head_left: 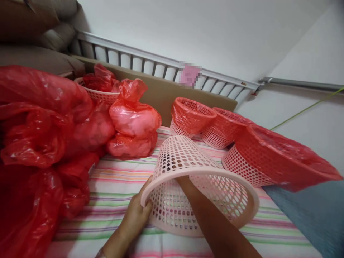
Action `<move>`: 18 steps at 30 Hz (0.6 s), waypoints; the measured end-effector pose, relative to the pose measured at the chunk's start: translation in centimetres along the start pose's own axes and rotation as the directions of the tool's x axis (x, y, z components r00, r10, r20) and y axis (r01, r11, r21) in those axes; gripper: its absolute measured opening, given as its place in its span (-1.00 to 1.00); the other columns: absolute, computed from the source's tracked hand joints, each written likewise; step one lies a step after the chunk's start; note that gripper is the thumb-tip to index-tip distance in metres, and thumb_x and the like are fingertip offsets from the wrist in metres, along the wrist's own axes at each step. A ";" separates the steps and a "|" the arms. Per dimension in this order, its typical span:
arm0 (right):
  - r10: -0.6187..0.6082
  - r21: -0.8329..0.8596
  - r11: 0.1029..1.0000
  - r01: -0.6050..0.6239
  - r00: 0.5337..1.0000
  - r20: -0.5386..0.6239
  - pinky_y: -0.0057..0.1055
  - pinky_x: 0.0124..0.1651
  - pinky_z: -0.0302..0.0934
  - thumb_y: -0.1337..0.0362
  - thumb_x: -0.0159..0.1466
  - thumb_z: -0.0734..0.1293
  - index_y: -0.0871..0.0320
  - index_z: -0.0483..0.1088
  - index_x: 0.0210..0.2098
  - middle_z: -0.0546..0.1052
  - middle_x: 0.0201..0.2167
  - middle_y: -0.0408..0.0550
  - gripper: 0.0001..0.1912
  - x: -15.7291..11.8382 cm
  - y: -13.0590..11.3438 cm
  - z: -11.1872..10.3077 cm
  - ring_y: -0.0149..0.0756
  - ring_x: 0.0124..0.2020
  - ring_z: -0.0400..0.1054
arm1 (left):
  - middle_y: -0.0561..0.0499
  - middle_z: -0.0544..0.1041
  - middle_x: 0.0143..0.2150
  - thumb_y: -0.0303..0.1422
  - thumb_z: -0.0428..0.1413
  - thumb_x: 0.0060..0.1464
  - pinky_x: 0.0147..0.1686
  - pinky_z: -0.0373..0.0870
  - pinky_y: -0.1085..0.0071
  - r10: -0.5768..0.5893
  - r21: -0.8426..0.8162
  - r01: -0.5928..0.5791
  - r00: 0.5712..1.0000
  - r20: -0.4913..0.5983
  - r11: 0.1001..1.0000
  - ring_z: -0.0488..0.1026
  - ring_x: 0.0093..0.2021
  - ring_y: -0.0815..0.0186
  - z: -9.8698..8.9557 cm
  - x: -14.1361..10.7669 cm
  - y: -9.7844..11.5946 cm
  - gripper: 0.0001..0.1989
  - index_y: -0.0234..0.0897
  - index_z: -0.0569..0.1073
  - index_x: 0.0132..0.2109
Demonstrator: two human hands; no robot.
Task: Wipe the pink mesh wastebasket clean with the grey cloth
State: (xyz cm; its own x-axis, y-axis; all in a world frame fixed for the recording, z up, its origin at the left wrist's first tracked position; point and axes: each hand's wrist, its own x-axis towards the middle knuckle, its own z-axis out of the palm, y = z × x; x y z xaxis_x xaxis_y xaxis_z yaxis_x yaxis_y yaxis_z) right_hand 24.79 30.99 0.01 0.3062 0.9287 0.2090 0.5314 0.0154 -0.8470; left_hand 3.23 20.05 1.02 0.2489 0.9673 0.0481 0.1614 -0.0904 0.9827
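A pink perforated plastic wastebasket [174,150] lies tilted on its side, its open mouth towards me. My left hand [138,211] is closed on the left of its rim, with the thumb inside the mouth. My right forearm reaches into the wastebasket, and my right hand [183,181] is mostly hidden behind the rim and the perforated wall. Its fingers cannot be made out. Beneath is a striped cloth [115,200] in white, pink, green and purple.
To the right stand three wastebaskets lined with red plastic bags [193,107], the nearest bag [282,154] hanging wide over its rim. Stuffed red bags [134,122] pile up on the left. Behind them are another basket [100,96], a board and a metal railing [150,59].
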 end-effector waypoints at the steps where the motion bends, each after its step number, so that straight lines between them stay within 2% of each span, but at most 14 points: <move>1: 0.003 -0.038 0.999 -0.002 1.000 0.017 -0.23 0.00 0.12 0.13 0.11 0.29 0.03 0.46 -0.24 0.51 -0.17 -0.12 -0.76 -0.2 0.0 0.1 -0.19 -0.04 0.28 | 0.03 0.58 -0.43 -0.46 -0.02 -0.11 -0.15 0.40 0.32 -0.004 0.002 0.004 1.000 -0.008 1.000 0.48 -0.25 0.18 0.1 0.0 -0.1 -0.66 -0.27 0.53 -0.18; 3: 0.003 -0.134 0.991 0.005 0.998 0.059 -0.23 0.03 0.08 0.15 0.11 0.30 0.03 0.46 -0.26 0.52 -0.18 -0.10 -0.78 -1.3 -0.3 0.2 -0.17 -0.03 0.28 | 0.04 0.57 -0.45 -0.46 -0.02 -0.12 -0.14 0.41 0.31 -0.011 0.010 0.012 1.000 -0.025 1.000 0.48 -0.25 0.18 0.2 0.1 -0.3 -0.66 -0.26 0.54 -0.19; 5: 0.003 -0.211 0.977 0.017 0.996 0.093 -0.22 0.02 0.07 0.16 0.09 0.31 0.07 0.46 -0.27 0.52 -0.21 -0.03 -0.77 -3.7 -0.7 -0.1 -0.11 -0.06 0.30 | 0.04 0.57 -0.46 -0.47 -0.03 -0.13 -0.14 0.41 0.30 -0.017 0.017 0.018 0.999 -0.042 1.000 0.49 -0.26 0.18 0.3 0.1 -0.6 -0.66 -0.26 0.54 -0.21; 7: -0.013 -0.321 0.945 0.066 0.986 0.165 -0.24 -0.05 0.10 0.15 0.12 0.29 0.11 0.45 -0.22 0.52 -0.25 0.03 -0.73 -7.5 -1.2 -0.6 -0.10 -0.14 0.34 | 0.04 0.57 -0.46 -0.47 -0.03 -0.14 -0.15 0.41 0.32 -0.028 0.013 0.029 0.997 -0.068 0.999 0.49 -0.25 0.18 0.5 0.0 -0.9 -0.67 -0.27 0.54 -0.22; 9: -0.038 -0.473 0.863 0.175 0.958 0.285 -0.30 -0.13 0.14 0.15 0.18 0.22 0.12 0.41 -0.14 0.50 -0.25 0.04 -0.69 -11.9 -1.7 -1.3 -0.13 -0.19 0.35 | 0.03 0.59 -0.41 -0.46 -0.03 -0.14 -0.17 0.42 0.33 -0.037 -0.009 0.037 0.994 -0.098 0.999 0.50 -0.24 0.18 0.7 -0.1 -1.1 -0.66 -0.29 0.52 -0.20; 12: -0.052 -0.580 0.767 0.275 0.927 0.370 -0.33 -0.13 0.13 0.17 0.19 0.21 0.08 0.37 -0.09 0.46 -0.17 0.04 -0.68 -17.1 -2.2 -2.1 -0.13 -0.14 0.32 | 0.00 0.60 -0.29 -0.46 -0.04 -0.13 -0.16 0.41 0.34 -0.018 -0.042 0.014 0.994 -0.106 0.999 0.50 -0.23 0.19 0.8 -0.2 -1.2 -0.62 -0.34 0.49 -0.12; 13: -0.053 -0.598 0.749 0.284 0.926 0.374 -0.34 -0.13 0.13 0.19 0.19 0.21 0.07 0.37 -0.09 0.46 -0.16 0.03 -0.69 -17.8 -2.4 -2.2 -0.13 -0.13 0.32 | -0.01 0.60 -0.27 -0.46 -0.05 -0.12 -0.16 0.41 0.34 -0.012 -0.043 0.008 0.995 -0.104 0.999 0.50 -0.23 0.20 0.9 -0.2 -1.3 -0.62 -0.35 0.48 -0.13; 15: -0.049 -0.634 0.722 0.276 0.935 0.351 -0.34 -0.15 0.14 0.23 0.19 0.20 0.07 0.37 -0.11 0.46 -0.18 0.02 -0.71 -17.7 -2.4 -2.1 -0.14 -0.14 0.32 | -0.03 0.59 -0.26 -0.45 -0.05 -0.09 -0.16 0.40 0.34 -0.004 -0.033 0.001 0.995 -0.101 0.999 0.49 -0.22 0.19 0.9 -0.1 -1.3 -0.66 -0.37 0.49 -0.16; 18: -0.036 -0.703 0.678 0.214 0.965 0.259 -0.34 -0.19 0.16 0.29 0.20 0.16 0.12 0.36 -0.10 0.47 -0.21 0.05 -0.70 -13.9 -2.2 -1.3 -0.14 -0.18 0.35 | -0.03 0.59 -0.31 -0.42 -0.04 -0.06 -0.23 0.41 0.37 -0.004 0.009 0.005 0.995 -0.095 1.000 0.49 -0.26 0.19 0.9 -0.1 -1.3 -0.71 -0.36 0.50 -0.22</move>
State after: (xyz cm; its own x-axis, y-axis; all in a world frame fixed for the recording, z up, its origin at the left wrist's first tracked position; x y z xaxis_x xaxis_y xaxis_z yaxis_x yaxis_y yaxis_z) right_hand 20.37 17.55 -0.43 0.0716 0.9919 0.1054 0.9814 -0.0512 -0.1853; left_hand 3.83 19.87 -0.37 0.1558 0.9859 0.0605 0.1716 -0.0874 0.9813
